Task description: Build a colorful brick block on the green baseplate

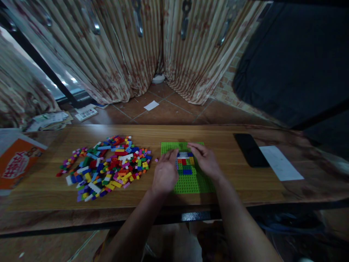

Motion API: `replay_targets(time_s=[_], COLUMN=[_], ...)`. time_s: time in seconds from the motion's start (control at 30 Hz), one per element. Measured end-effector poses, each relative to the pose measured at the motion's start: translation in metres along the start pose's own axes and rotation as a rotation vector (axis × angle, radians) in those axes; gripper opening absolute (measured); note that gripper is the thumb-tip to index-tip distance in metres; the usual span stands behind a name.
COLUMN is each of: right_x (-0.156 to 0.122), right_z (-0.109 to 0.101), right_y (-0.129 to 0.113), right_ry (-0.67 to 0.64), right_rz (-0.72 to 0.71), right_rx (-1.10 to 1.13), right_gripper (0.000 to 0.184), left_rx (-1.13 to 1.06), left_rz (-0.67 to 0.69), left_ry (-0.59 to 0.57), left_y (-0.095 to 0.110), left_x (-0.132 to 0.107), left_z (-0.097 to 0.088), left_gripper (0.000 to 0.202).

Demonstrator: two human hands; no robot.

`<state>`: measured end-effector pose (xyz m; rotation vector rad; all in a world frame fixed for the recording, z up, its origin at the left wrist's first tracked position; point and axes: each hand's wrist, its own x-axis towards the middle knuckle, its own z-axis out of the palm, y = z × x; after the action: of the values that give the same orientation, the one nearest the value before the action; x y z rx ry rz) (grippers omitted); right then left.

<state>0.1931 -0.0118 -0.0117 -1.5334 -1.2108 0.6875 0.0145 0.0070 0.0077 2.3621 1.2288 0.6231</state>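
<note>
Far left: orange printed box (pixel 16 163) lies at the end of the wooden worktop (pixel 234 182), partly over its edge. Behind it, on the tiled floor, a loose stack of papers (pixel 51 120).

Left-centre: broad pile of small coloured bricks (pixel 106 167) spread flat on the worktop, with red, blue, yellow, white, green and purple mixed. One stray pink brick (pixel 156 159) sits apart from the pile, just beside the baseplate's left edge.

Centre: left hand (pixel 165 174) rests palm down over the left edge of the green baseplate (pixel 191 183), fingers loosely bent, tips against the left side of the brick build (pixel 185 162). Cannot tell whether it pinches a brick. The build stands in the upper middle of the baseplate: a low block in layers of white, blue, red, yellow and green. The baseplate lies flat near the worktop's front edge.

Right hand (pixel 205 160) comes in from the right, fingers stretched together across the top of the build, touching it. Anything under the fingertips is hidden, so the grip is unclear.

Right: black phone (pixel 251 150) lies flat, well apart from the baseplate, with a white sheet (pixel 280 163) just beside it.

Beyond the worktop: striped curtains (pixel 122 47), and a scrap of white paper (pixel 151 105) on the floor.
</note>
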Motion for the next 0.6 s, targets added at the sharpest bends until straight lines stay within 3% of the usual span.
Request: replay_targets(time_s=[0.13,0.2,0.43,0.6], right_x=[0.003,0.002,-0.005,-0.005], right_z=[-0.007,-0.008,0.003,0.014], right_y=[-0.002,-0.004,-0.016,-0.015], right_ry=[0.264,0.316,0.246,0.116], right_rz=[0.074,0.084,0.024,0.034], right_rx=[0.102,0.081,-0.076,-0.226], right_gripper=[0.036,0.037,0.033,0.029], left_rx=[-0.194,-0.250,-0.509,-0.789], left_rz=[-0.100,-0.114,-0.205,-0.327], left_ry=[0.160,0.216,0.359,0.604], left_y=[-0.008,-0.013,-0.034,-0.042], left_x=[0.005,0.005,0.000,0.003], left_z=[-0.013,-0.020,-0.034,-0.053], left_gripper=[0.042,0.038,0.031,0.026])
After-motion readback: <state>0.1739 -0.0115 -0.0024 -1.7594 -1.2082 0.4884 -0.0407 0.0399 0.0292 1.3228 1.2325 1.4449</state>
